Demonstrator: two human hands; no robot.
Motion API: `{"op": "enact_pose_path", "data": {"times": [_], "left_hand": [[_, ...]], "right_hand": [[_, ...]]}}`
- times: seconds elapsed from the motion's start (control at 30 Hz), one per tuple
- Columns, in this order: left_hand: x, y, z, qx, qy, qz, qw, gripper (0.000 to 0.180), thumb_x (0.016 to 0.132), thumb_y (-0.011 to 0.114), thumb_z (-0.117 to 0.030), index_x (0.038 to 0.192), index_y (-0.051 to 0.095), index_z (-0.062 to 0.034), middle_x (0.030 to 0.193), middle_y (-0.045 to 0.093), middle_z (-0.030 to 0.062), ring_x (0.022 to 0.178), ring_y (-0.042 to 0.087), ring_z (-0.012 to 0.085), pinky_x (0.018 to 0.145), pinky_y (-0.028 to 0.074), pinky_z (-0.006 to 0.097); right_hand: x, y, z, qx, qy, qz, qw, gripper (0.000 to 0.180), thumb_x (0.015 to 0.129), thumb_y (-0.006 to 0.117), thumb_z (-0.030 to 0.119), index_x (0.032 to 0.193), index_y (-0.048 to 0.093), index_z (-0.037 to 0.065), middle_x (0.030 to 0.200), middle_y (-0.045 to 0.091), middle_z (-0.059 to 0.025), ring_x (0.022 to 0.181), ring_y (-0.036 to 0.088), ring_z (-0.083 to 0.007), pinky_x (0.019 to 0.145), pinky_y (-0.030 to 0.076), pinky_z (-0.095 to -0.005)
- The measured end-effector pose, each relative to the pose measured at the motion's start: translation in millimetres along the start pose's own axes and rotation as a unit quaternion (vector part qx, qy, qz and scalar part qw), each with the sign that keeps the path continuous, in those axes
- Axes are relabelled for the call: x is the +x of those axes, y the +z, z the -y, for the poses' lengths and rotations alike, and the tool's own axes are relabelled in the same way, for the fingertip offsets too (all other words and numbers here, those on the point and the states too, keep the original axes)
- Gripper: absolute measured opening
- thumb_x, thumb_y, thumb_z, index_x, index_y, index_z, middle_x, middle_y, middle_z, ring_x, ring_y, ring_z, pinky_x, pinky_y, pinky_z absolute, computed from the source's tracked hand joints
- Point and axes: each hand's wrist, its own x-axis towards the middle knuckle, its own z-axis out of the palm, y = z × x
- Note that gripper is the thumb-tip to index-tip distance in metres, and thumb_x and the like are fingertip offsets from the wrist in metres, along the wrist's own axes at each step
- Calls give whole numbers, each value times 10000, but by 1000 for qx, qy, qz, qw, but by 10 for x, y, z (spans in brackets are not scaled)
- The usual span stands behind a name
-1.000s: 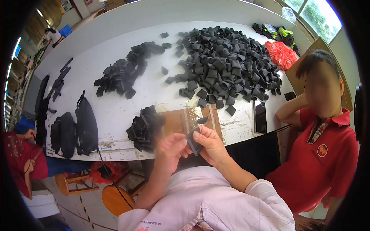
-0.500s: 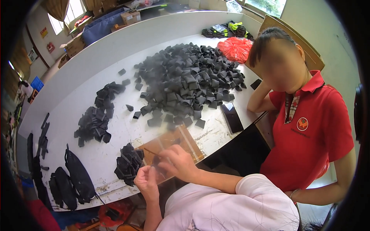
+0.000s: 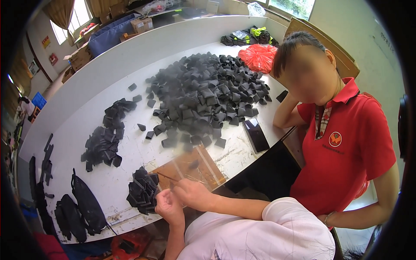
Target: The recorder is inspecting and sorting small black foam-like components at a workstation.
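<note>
At the near edge of the long white table [image 3: 113,180]: both my hands meet low, in front of my pale pink shirt [image 3: 260,225].
Left hand [image 3: 169,208]: bare, fingers curled, thumb and fingertips drawn together; I cannot tell what, if anything, they pinch.
Right hand [image 3: 193,193]: bare, back turned up, just beside the left – its fingertips are hidden, so I cannot tell how its grip stands.
Flat brown wooden board [image 3: 180,167]: on the table, just beyond my hands, its near part behind them.
Thin dark stick [image 3: 166,176]: slanting across the board's left part toward my right hand; whether I hold it is unclear.
Small dark piece [image 3: 193,164]: on the board, blurred.
Close heap of flat black folded cloth-like pieces [image 3: 142,190]: just left of the board, near my left hand.
Wide pile of curled black cloth-like pieces [image 3: 203,95]: beyond the board – the largest on the table.
Loose cluster of black folded pieces [image 3: 104,141]: left of that pile, well apart from my hands.
Black rectangular slab with a glossy face [image 3: 256,135]: right of the board.
Co-worker in a red collared shirt [image 3: 351,151]: at my right, one arm raised to the head.
</note>
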Motion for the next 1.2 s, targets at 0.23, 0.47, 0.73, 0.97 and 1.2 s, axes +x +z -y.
{"op": "enact_pose_path", "data": {"times": [0.23, 0.47, 0.73, 0.97, 1.2], "left_hand": [[17, -28, 126, -83, -124, 6, 989, 161, 771, 537, 91, 928, 519, 60, 755, 571, 40, 662, 545, 63, 599, 455, 182], [20, -40, 214, -77, -105, 16, 991, 206, 754, 549, 69, 960, 541, 67, 789, 617, 93, 693, 576, 97, 619, 484, 231], [201, -206, 120, -577, -370, 155, 712, 291, 723, 519, 55, 1013, 513, 36, 782, 580, 67, 415, 346, 33, 358, 263, 148], [86, -117, 46, -207, -224, 70, 950, 232, 708, 562, 61, 935, 520, 48, 818, 589, 82, 624, 545, 95, 586, 444, 192], [26, -41, 40, -95, -107, 42, 989, 47, 775, 539, 76, 808, 555, 46, 734, 571, 24, 670, 537, 61, 604, 431, 175]], "right_hand": [[-73, 65, -30, -74, -2, 42, 996, 193, 686, 562, 160, 814, 483, 39, 728, 491, -69, 709, 544, -203, 582, 465, -283], [-125, 165, -118, -78, -25, 20, 996, 158, 683, 542, 140, 788, 494, 32, 749, 486, -80, 689, 535, -210, 584, 459, -285], [-38, 147, -44, 59, 164, -18, 984, 139, 709, 545, 84, 840, 569, 44, 756, 492, -112, 723, 535, -280, 589, 449, -345], [-20, 58, -167, 673, 477, 81, 560, 97, 797, 599, 130, 834, 608, 41, 764, 568, 11, 681, 546, -100, 589, 429, -226], [32, 6, -122, 707, 474, 92, 516, 186, 838, 592, 201, 699, 530, 94, 618, 455, 58, 516, 380, -24, 416, 281, -177]]}}
